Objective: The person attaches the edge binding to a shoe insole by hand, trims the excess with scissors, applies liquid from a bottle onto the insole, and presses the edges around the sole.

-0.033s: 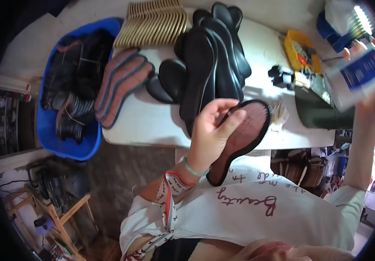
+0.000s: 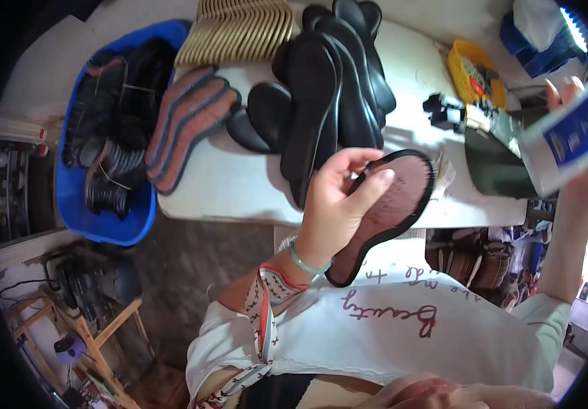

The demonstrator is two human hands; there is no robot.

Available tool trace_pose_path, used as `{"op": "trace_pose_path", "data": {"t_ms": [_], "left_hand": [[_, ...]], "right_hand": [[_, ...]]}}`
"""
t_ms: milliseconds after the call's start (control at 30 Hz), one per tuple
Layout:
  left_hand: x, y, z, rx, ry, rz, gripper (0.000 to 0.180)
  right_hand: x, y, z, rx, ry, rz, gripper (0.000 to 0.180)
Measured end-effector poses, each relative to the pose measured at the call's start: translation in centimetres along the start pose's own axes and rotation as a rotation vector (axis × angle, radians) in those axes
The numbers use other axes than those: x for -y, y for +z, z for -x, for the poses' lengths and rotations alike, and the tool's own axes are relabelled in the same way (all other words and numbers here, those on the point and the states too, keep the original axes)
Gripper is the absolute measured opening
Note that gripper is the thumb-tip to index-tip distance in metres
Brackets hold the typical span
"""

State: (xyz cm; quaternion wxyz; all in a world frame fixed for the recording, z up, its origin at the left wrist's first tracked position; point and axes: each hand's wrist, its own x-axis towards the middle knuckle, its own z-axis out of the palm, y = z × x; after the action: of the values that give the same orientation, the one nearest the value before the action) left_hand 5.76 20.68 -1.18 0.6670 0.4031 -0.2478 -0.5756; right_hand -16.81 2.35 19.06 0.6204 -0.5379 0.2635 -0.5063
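"White-topped bench (image 2: pixel 212 198) across the head view, loaded with a pile of glossy black soles (image 2: pixel 314 102), three fanned brown soles (image 2: pixel 192 129) with dark rims, and a row of gold-coloured curved strips (image 2: pixel 239 34). What do the hands have?"

"Left hand (image 2: pixel 331 204) grips a brown, black-rimmed insole (image 2: pixel 403 184) in front of the near edge, thumb flat on its face, fingers curled round the side. Right hand (image 2: pixel 571 87) is out at the far right, wrapped about a white tub (image 2: pixel 570 133) with a blue label, held tilted."

"How would that insole handle?"

"Light, I'd judge, and fairly stiff, since it holds its outline from one side grip. Probably not fragile. Its brown face looks dull, so it shouldn't slip much. I'd pinch it by the rim at the narrow waist and leave the broad face clear."

"And the tub?"

"Likely smooth plastic, perhaps slick; its weight depends on what's inside. Grasp it round the body."

"What can't you make out?"

"The insole's other side, and most of the fingers behind it. The right palm is hidden behind the tub, which is blurred, and I can't see its contents. Black bundles in the blue basin (image 2: pixel 137 221) merge into one dark mass."
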Motion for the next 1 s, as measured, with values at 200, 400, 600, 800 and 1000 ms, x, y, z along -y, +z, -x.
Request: {"op": "trace_pose_path", "data": {"t_ms": [200, 400, 600, 800, 1000], "left_hand": [[-0.2, 1.2, 1.3, 0.285, -0.209, 0.124, 0.034], [0.0, 1.4, 2.2, 0.286, -0.236, 0.109, 0.036], [-0.3, 1.3, 2.1, 0.287, -0.221, 0.079, 0.038], [-0.4, 0.9, 1.3, 0.279, -0.252, 0.05, 0.038], [0.1, 0.6, 0.9, 0.279, -0.217, 0.047, 0.038]], "right_hand": [[-3.3, -0.7, 9.7, 0.191, 0.292, 0.316, 0.08], [-6.2, 2.7, 10.8, 0.671, 0.175, 1.079, 0.076], [-7.3, 5.0, 10.1, 0.759, 0.222, 1.361, 0.064], [-8.0, 5.9, 8.9, 0.782, 0.218, 1.431, 0.06], [-8.2, 7.0, 7.9, 0.815, 0.257, 1.473, 0.056]]}}
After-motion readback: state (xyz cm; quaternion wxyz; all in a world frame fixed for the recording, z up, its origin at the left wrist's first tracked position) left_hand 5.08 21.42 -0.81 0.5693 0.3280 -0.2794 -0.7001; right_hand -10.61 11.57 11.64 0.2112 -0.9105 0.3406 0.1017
